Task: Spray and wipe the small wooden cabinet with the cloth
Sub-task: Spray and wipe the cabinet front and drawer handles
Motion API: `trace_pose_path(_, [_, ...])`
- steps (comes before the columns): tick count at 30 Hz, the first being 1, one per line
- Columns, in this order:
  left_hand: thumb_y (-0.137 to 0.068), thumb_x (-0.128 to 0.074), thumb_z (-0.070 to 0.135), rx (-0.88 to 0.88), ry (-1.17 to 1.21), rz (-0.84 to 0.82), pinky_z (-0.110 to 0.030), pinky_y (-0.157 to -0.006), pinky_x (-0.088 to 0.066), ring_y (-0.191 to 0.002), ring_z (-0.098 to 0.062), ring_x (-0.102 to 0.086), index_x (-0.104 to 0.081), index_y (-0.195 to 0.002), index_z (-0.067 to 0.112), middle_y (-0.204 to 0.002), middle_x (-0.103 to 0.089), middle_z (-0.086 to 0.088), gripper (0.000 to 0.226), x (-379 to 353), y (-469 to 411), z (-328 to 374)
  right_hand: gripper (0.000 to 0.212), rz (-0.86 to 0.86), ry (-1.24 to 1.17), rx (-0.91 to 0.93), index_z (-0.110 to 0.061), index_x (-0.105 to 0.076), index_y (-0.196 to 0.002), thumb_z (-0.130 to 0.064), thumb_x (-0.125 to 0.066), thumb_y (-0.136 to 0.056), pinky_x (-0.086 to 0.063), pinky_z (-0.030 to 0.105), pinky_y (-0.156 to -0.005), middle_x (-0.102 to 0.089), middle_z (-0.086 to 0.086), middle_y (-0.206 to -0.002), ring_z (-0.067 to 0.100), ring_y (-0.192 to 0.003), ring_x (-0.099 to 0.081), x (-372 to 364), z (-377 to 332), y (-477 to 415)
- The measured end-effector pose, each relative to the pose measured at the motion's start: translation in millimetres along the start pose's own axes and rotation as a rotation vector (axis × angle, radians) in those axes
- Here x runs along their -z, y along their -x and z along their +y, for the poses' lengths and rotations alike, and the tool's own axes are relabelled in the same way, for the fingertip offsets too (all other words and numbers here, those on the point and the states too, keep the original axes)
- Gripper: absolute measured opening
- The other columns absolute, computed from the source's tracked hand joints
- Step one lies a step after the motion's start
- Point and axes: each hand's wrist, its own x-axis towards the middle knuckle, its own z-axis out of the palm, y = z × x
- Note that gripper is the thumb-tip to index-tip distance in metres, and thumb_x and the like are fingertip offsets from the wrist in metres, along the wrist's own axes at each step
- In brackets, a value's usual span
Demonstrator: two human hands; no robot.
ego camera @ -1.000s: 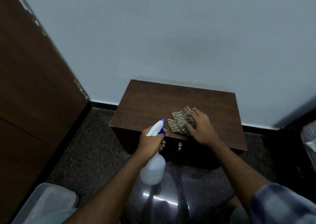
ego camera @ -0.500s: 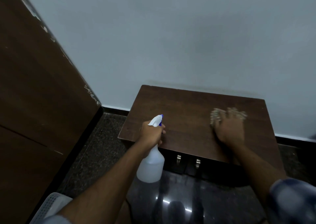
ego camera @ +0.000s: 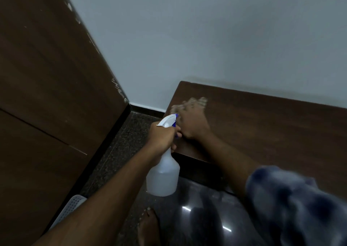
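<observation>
head view: our left hand point(ego camera: 162, 135) is wrapped tight round the neck of the spray bottle point(ego camera: 163, 176), its body hanging below the fist. just beside it, our right hand point(ego camera: 193, 122) lies flat, fingers spread, pressing the blurred cloth point(ego camera: 197, 101) onto the cabinet point(ego camera: 262, 125) top. half a second back that cloth was well off toward the right end. it has swept to the left corner, so we judge one pass across the top is nearly done.

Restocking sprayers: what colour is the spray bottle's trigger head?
The spray head is white with blue trim, head view.
</observation>
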Motion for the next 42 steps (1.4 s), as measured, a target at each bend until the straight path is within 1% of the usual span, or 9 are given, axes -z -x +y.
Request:
trace_pose_path(2, [-0.084, -0.055, -0.001, 0.023, -0.02, 0.015, -0.024, -0.043, -0.041, -0.035, -0.019, -0.046, -0.076, -0.089, 0.007, -0.071, -0.071, -0.015, 0.022, 13.1, -3.4, -0.1, 0.067, -0.072, -0.052, 0.215, -0.015, -0.064, -0.124, -0.049, -0.027, -0.08, -0.013, 0.063, -0.117, -0.056, 0.02, -0.135, 0.048, -0.137, -0.038, -18.4, -35.6, 16.8])
trace_pose_path(5, [-0.08, -0.051, -0.006, 0.056, 0.009, -0.032, -0.024, -0.042, -0.042, -0.037, -0.019, -0.045, -0.074, -0.101, 0.011, -0.068, -0.072, -0.017, 0.035, 32.2, -4.2, -2.3, 0.067, -0.085, -0.139, 0.3, -0.022, -0.049, -0.145, -0.051, -0.026, -0.089, -0.02, 0.055, -0.12, -0.04, 0.013, -0.155, 0.04, -0.148, -0.024, -23.5, -33.4, 46.0])
trace_pose_path(8, [-0.08, -0.052, -0.006, 0.04, -0.005, -0.042, -0.024, -0.046, -0.041, -0.039, -0.021, -0.044, -0.075, -0.096, 0.005, -0.088, -0.078, -0.026, 0.03, 37.8, -7.9, 0.4, 0.061, -0.017, -0.119, 0.324, -0.021, -0.056, -0.139, -0.048, -0.026, -0.094, -0.024, 0.055, -0.118, -0.044, 0.015, -0.153, 0.04, -0.143, -0.033, -9.2, -14.7, 20.1])
trace_pose_path(13, [-0.085, -0.053, -0.002, 0.03, -0.012, -0.05, -0.024, -0.046, -0.043, -0.038, -0.02, -0.044, -0.073, -0.093, 0.002, -0.094, -0.079, -0.023, 0.022, 17.7, -16.8, 10.5, 0.058, -0.017, -0.136, 0.001, -0.031, -0.038, -0.152, -0.053, -0.03, -0.1, -0.016, 0.054, -0.121, -0.027, 0.012, -0.163, 0.036, -0.15, -0.019, 16.1, 31.0, -71.0])
trace_pose_path(16, [-0.086, -0.052, -0.001, 0.019, 0.005, -0.055, -0.027, -0.046, -0.045, -0.038, -0.02, -0.046, -0.072, -0.094, 0.002, -0.093, -0.08, -0.022, 0.022, 5.1, -29.2, 27.2, 0.059, 0.009, -0.142, -0.032, -0.032, -0.035, -0.154, -0.055, -0.031, -0.101, -0.015, 0.053, -0.122, -0.023, 0.012, -0.164, 0.035, -0.151, -0.019, 17.3, 45.9, -73.8])
trace_pose_path(23, [-0.089, -0.054, 0.002, -0.057, -0.035, -0.14, -0.024, -0.047, -0.044, -0.041, -0.018, -0.047, -0.072, -0.104, 0.004, -0.095, -0.079, -0.019, 0.023, -59.0, -41.2, 74.6, 0.063, 0.099, -0.126, -0.187, -0.03, -0.045, -0.149, -0.055, -0.027, -0.095, -0.022, 0.049, -0.121, -0.035, 0.014, -0.159, 0.034, -0.147, -0.03, 16.6, 157.6, 19.2])
trace_pose_path(27, [-0.085, -0.048, -0.002, -0.071, -0.048, -0.259, -0.025, -0.045, -0.044, -0.039, -0.017, -0.047, -0.069, -0.088, 0.006, -0.099, -0.079, -0.023, 0.023, -129.6, -17.2, 87.6, 0.072, 0.124, -0.106, -0.439, -0.031, -0.043, -0.149, -0.063, -0.018, -0.09, -0.024, 0.052, -0.119, -0.035, 0.011, -0.159, 0.036, -0.145, -0.031, 20.5, 267.4, 106.5])
trace_pose_path(31, [-0.085, -0.047, -0.003, -0.071, -0.064, -0.381, -0.025, -0.047, -0.045, -0.043, -0.018, -0.048, -0.07, -0.092, 0.005, -0.098, -0.08, -0.02, 0.026, -201.4, 28.6, 91.4, 0.075, 0.166, -0.12, -0.678, -0.026, -0.047, -0.147, -0.064, -0.019, -0.089, -0.027, 0.055, -0.117, -0.039, 0.02, -0.155, 0.043, -0.139, -0.037, 28.3, 339.7, 181.0])
trace_pose_path(42, [-0.086, -0.056, 0.005, 0.006, -0.139, -0.4, -0.022, -0.044, -0.042, -0.034, -0.015, -0.044, -0.073, -0.1, 0.001, -0.082, -0.075, -0.011, 0.022, -226.1, 125.6, 28.6, 0.058, 0.254, -0.1, -0.862, -0.024, -0.048, -0.148, -0.044, -0.044, -0.094, -0.023, 0.058, -0.118, -0.037, 0.023, -0.155, 0.048, -0.143, -0.029, -6.5, 236.4, 321.3])
